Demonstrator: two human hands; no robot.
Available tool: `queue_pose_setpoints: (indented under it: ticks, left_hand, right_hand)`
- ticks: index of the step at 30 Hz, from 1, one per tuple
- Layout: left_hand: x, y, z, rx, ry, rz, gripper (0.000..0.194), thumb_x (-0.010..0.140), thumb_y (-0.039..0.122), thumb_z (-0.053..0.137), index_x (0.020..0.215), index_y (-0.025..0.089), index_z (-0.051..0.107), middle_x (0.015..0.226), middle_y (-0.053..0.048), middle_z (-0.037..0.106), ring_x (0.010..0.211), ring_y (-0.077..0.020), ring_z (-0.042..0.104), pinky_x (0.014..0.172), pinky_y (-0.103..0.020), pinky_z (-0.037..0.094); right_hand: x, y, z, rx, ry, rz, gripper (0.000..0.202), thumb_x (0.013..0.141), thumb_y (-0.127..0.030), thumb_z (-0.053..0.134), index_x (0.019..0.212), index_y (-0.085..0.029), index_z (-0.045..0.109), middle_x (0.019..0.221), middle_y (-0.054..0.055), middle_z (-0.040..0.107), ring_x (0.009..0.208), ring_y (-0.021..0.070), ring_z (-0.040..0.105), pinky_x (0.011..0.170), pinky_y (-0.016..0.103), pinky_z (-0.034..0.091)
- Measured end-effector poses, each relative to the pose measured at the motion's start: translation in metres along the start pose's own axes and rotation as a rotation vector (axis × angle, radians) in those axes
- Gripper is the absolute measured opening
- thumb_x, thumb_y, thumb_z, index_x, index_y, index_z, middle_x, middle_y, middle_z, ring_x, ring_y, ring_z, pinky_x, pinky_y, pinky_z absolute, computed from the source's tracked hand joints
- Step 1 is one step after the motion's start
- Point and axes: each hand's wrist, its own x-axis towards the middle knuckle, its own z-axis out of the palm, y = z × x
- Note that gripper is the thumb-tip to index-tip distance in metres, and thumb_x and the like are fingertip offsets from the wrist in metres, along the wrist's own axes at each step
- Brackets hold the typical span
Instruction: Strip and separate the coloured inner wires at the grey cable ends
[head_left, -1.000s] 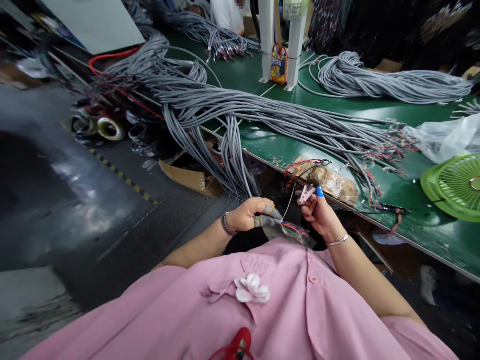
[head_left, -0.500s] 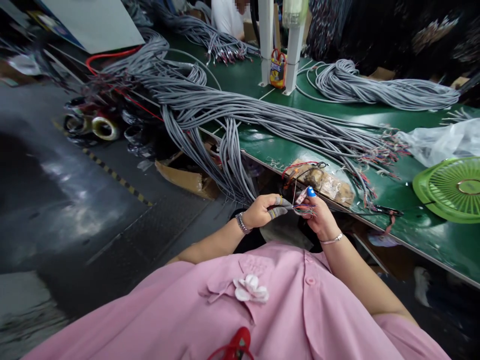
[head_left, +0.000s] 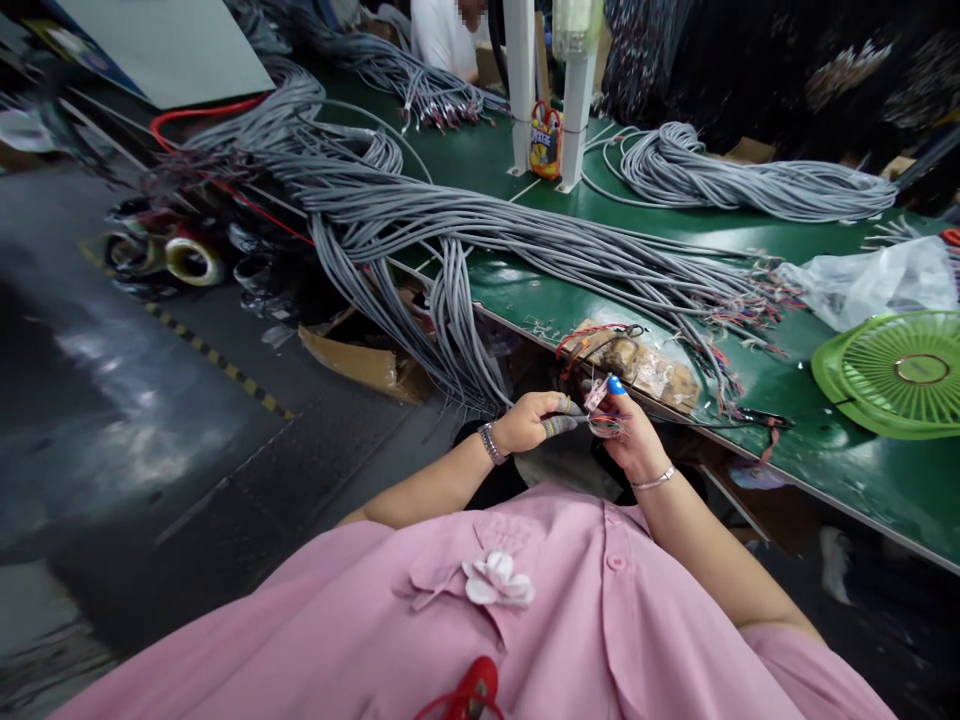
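The clip (head_left: 596,394) is pink, the wires (head_left: 606,427) multicoloured. Cables (head_left: 495,213) are grey, the bench (head_left: 847,470) green, the floor tape (head_left: 217,362) black-and-yellow striped.

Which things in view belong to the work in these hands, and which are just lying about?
In the work:
coloured wires, pinched at the left hand
pink clip, held in the right hand
probably the grey cables, which have similar coloured ends

Apparently just lying about:
green fan
translucent plastic bag
yellow-and-red packet
brown cardboard
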Motion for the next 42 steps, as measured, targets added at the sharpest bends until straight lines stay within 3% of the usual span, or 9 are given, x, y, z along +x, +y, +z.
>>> queue_pose_setpoints:
  ticks: [6, 11, 13, 16, 18, 22, 30, 34, 42]
  left_hand:
    - [-0.019, 0.019, -0.010, -0.132, -0.130, -0.027, 0.035, 0.090, 0.042, 0.062, 0.097, 0.010, 0.074, 0.084, -0.012, 0.071, 0.076, -0.0150, 0.065, 0.071, -0.023, 0.051]
    - [-0.053, 0.032, -0.010, -0.202, -0.326, -0.082, 0.035, 0.088, 0.044, 0.064, 0.093, 0.012, 0.076, 0.080, -0.012, 0.071, 0.073, -0.0152, 0.064, 0.070, -0.023, 0.050]
    - [-0.066, 0.030, -0.007, -0.214, -0.229, -0.170, 0.034, 0.087, 0.044, 0.066, 0.094, 0.012, 0.075, 0.081, -0.011, 0.070, 0.073, -0.0141, 0.063, 0.070, -0.022, 0.050]
    - [-0.079, 0.023, -0.002, -0.276, 0.141, -0.354, 0.037, 0.085, 0.044, 0.068, 0.099, 0.010, 0.072, 0.083, -0.009, 0.070, 0.068, -0.0108, 0.060, 0.064, -0.021, 0.049]
    - [-0.081, 0.019, 0.001, -0.332, 0.256, -0.412, 0.039, 0.083, 0.044, 0.071, 0.099, 0.009, 0.070, 0.083, -0.008, 0.069, 0.064, -0.0095, 0.058, 0.062, -0.021, 0.049]
    - [-0.078, 0.021, 0.007, -0.339, 0.239, -0.367, 0.037, 0.081, 0.043, 0.073, 0.096, 0.009, 0.071, 0.084, -0.008, 0.070, 0.068, -0.0110, 0.060, 0.067, -0.023, 0.051]
    - [-0.063, 0.036, 0.013, -0.227, 0.217, -0.141, 0.026, 0.082, 0.034, 0.073, 0.092, 0.010, 0.073, 0.080, -0.007, 0.067, 0.070, -0.0111, 0.061, 0.066, -0.020, 0.049]
    - [-0.054, 0.035, 0.016, -0.211, 0.173, -0.142, 0.025, 0.082, 0.033, 0.073, 0.092, 0.010, 0.074, 0.079, -0.007, 0.066, 0.071, -0.0112, 0.061, 0.066, -0.020, 0.049]
    - [-0.045, 0.019, 0.019, -0.218, 0.120, -0.182, 0.029, 0.080, 0.036, 0.075, 0.092, 0.010, 0.074, 0.076, -0.005, 0.066, 0.071, -0.0118, 0.061, 0.069, -0.022, 0.051]
  right_hand:
    - [-0.005, 0.005, -0.015, 0.049, -0.012, 0.122, 0.054, 0.076, -0.071, 0.065, 0.083, -0.017, 0.068, 0.075, 0.004, 0.070, 0.044, 0.0060, 0.046, 0.033, 0.017, 0.028]
    - [-0.016, 0.013, -0.032, -0.019, 0.033, 0.173, 0.040, 0.073, -0.055, 0.075, 0.081, -0.017, 0.069, 0.078, 0.004, 0.069, 0.045, 0.0047, 0.040, 0.033, 0.015, 0.016]
    - [-0.022, 0.018, -0.038, -0.105, 0.008, 0.183, 0.030, 0.069, -0.041, 0.082, 0.081, -0.017, 0.070, 0.078, 0.003, 0.068, 0.046, 0.0040, 0.037, 0.035, 0.016, 0.014]
    - [-0.032, 0.022, -0.038, -0.261, -0.115, 0.196, 0.028, 0.065, -0.024, 0.084, 0.090, -0.017, 0.072, 0.082, 0.002, 0.068, 0.048, 0.0029, 0.033, 0.039, 0.017, 0.015]
    - [-0.038, 0.022, -0.033, -0.354, -0.223, 0.186, 0.030, 0.066, -0.022, 0.082, 0.094, -0.018, 0.072, 0.089, 0.004, 0.068, 0.050, 0.0031, 0.033, 0.040, 0.018, 0.017]
    - [-0.045, 0.021, -0.022, -0.445, -0.293, 0.153, 0.030, 0.072, -0.025, 0.078, 0.100, -0.017, 0.071, 0.091, 0.005, 0.069, 0.052, 0.0049, 0.035, 0.041, 0.019, 0.017]
    - [-0.020, 0.003, -0.023, -0.133, -0.046, 0.094, 0.044, 0.078, -0.062, 0.066, 0.083, -0.018, 0.063, 0.082, 0.004, 0.068, 0.045, 0.0049, 0.030, 0.037, 0.018, 0.010]
    - [-0.007, -0.005, -0.009, -0.215, -0.066, 0.050, 0.046, 0.075, -0.062, 0.070, 0.083, -0.017, 0.064, 0.080, 0.003, 0.066, 0.044, 0.0033, 0.027, 0.036, 0.017, 0.010]
    - [-0.002, 0.008, -0.004, -0.229, 0.084, -0.158, 0.050, 0.070, -0.063, 0.075, 0.072, -0.017, 0.057, 0.055, -0.006, 0.046, 0.041, 0.0024, 0.020, 0.036, 0.018, 0.011]
